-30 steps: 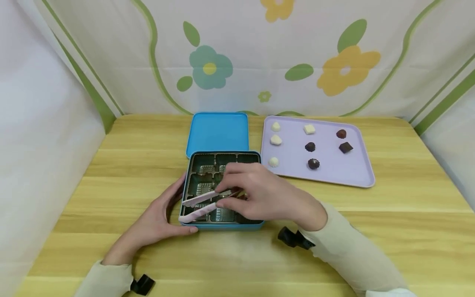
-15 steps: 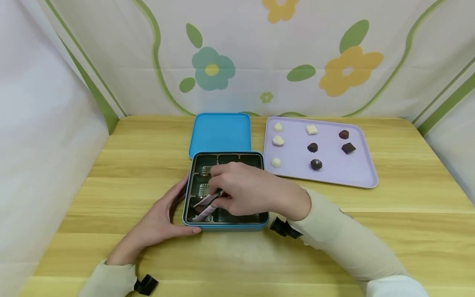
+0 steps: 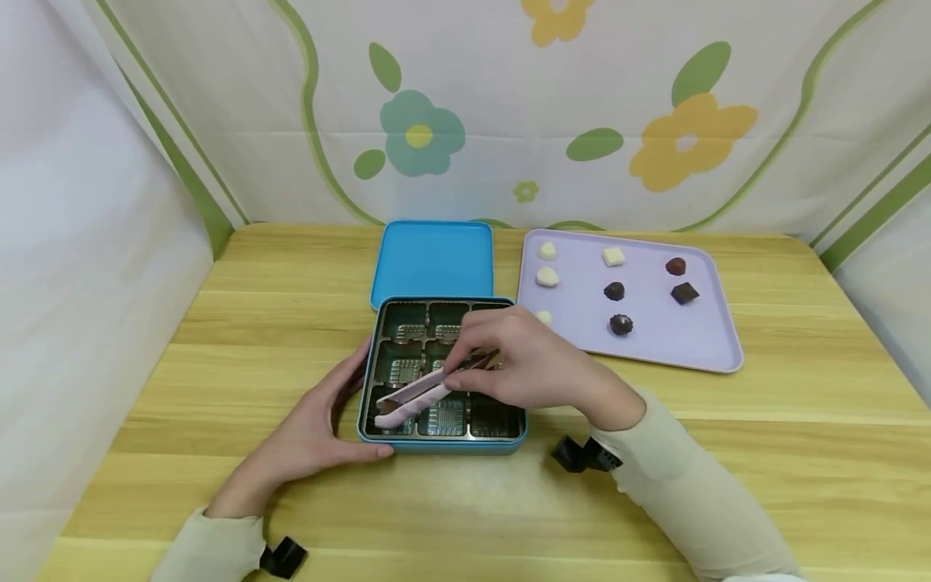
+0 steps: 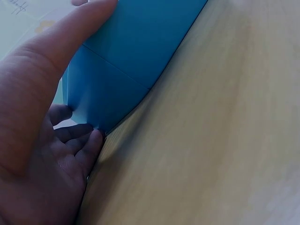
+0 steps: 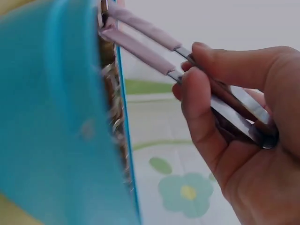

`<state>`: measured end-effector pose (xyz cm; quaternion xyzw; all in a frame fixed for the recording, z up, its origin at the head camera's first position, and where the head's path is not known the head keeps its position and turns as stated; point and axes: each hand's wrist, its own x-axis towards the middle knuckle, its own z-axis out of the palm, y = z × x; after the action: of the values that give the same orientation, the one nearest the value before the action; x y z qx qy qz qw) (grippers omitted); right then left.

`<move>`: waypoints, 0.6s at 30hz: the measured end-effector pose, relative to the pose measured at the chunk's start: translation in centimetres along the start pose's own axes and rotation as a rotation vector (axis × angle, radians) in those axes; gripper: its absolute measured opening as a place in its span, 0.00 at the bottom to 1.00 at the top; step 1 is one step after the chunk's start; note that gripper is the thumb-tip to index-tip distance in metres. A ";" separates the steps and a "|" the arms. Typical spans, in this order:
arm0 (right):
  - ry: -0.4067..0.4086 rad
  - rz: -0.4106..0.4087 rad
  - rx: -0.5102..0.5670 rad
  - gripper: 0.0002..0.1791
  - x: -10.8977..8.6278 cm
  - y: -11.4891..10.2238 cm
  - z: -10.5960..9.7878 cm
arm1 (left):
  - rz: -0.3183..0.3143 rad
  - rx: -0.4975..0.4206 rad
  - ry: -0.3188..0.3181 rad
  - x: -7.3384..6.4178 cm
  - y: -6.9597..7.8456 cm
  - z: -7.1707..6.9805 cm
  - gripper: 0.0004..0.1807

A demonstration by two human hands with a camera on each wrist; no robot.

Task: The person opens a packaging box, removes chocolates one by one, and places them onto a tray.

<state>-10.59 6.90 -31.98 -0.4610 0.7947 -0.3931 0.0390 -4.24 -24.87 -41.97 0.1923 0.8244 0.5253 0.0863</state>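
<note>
In the head view my right hand pinches a pair of tongs with pale pink tips and metal arms. The tips hover over the front left compartment of a blue tin fitted with a divided dark tray. Something brown, apparently a chocolate, shows between the tips; whether they grip it is unclear. My left hand holds the tin's front left corner, thumb along the front and fingers along the left side. Up close in the right wrist view, thumb and fingers squeeze the tongs beside the tin's rim.
A blue lid lies behind the tin. To the right, a lilac tray bears several white and dark chocolates, spaced apart, among them a dark square one. A flowered cloth hangs behind the wooden table.
The tongs dipped into the front left compartment half a second ago, then my right hand drew back up and right. Their tips are closer together than a second ago. My left hand stays put.
</note>
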 end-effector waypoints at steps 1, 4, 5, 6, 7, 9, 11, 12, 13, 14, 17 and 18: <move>0.016 0.007 0.023 0.04 -0.3 0.3 0.0 | 0.002 -0.001 0.000 0.0 0.0 0.0 0.73; 0.035 0.030 0.074 0.09 -1.2 0.9 -0.1 | 0.002 -0.002 0.004 0.0 -0.1 0.1 0.73; 0.036 0.040 0.086 0.10 -1.4 1.0 -0.2 | 0.005 -0.003 0.006 0.0 -0.1 0.1 0.73; 0.037 0.055 0.101 0.11 -1.6 1.2 -0.3 | 0.008 -0.001 0.008 0.0 -0.2 0.1 0.73; 0.039 0.072 0.119 0.13 -1.8 1.3 -0.4 | 0.010 0.002 0.009 0.0 -0.2 0.1 0.73; 0.050 0.120 0.160 0.14 -2.4 1.4 -0.6 | 0.014 0.006 0.009 0.0 -0.2 0.2 0.74; 0.071 0.172 0.200 0.15 -3.0 1.7 -0.9 | 0.014 0.007 0.008 0.1 -0.2 0.3 0.74; 0.083 0.198 0.223 0.15 -3.3 1.8 -1.1 | 0.013 0.008 0.010 0.1 -0.2 0.3 0.74; 0.094 0.224 0.246 0.16 -3.7 2.0 -1.3 | 0.012 0.008 0.011 0.1 -0.2 0.3 0.74; 0.107 0.246 0.269 0.15 -4.0 2.1 -1.5 | 0.011 0.007 0.012 0.1 -0.2 0.3 0.74; 0.140 0.297 0.323 0.15 -5.2 2.7 -2.2 | 0.013 0.002 0.016 0.1 -0.1 0.2 0.74; 0.152 0.311 0.338 0.15 -5.5 2.9 -2.4 | 0.013 0.001 0.017 0.1 -0.1 0.2 0.74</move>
<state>-10.46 13.32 -33.88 -0.2892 0.7795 -0.5435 0.1156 -4.24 -24.68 -42.13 0.1932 0.8242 0.5270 0.0756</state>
